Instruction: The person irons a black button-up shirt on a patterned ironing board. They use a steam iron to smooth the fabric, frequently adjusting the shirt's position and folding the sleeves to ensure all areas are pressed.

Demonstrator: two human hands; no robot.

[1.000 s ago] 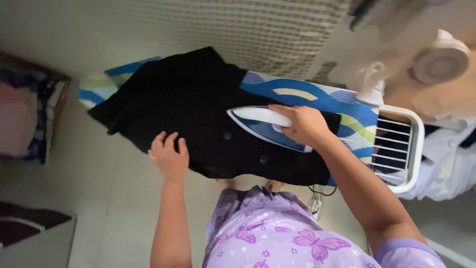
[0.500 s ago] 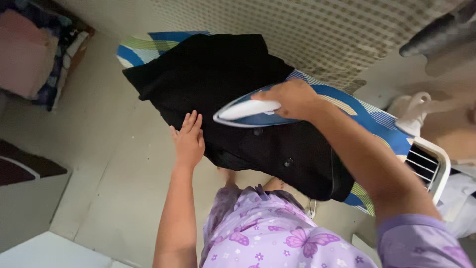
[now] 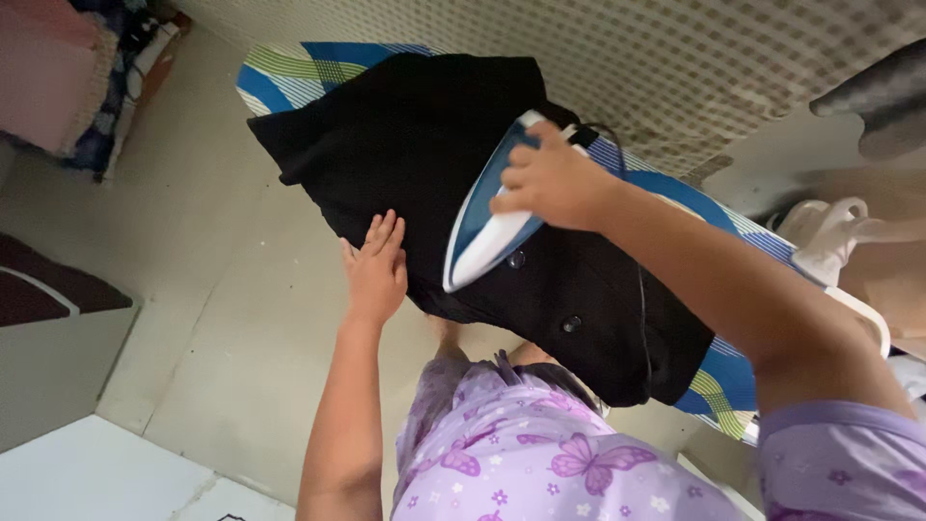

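Both hands shifted: right hand (image 3: 550,178) gripping iron (image 3: 492,232) angled, left hand (image 3: 376,265) flat on garment (image 3: 424,145).

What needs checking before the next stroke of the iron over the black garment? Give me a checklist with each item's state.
1. Grip on the iron: the right hand is wrapped over its handle. Ok.
2. Soleplate on cloth: the iron lies on the black garment, not on the bare board cover. Ok.
3. Left hand out of the path: it presses the garment's near edge, close beside the iron's tip. Not ok.
4. Buttons: two sit just beside the iron. Not ok.
5. Cord: it runs across the garment under the right forearm. Not ok.
6. Garment flat ahead of the iron: black cloth hides creases. Cannot tell.
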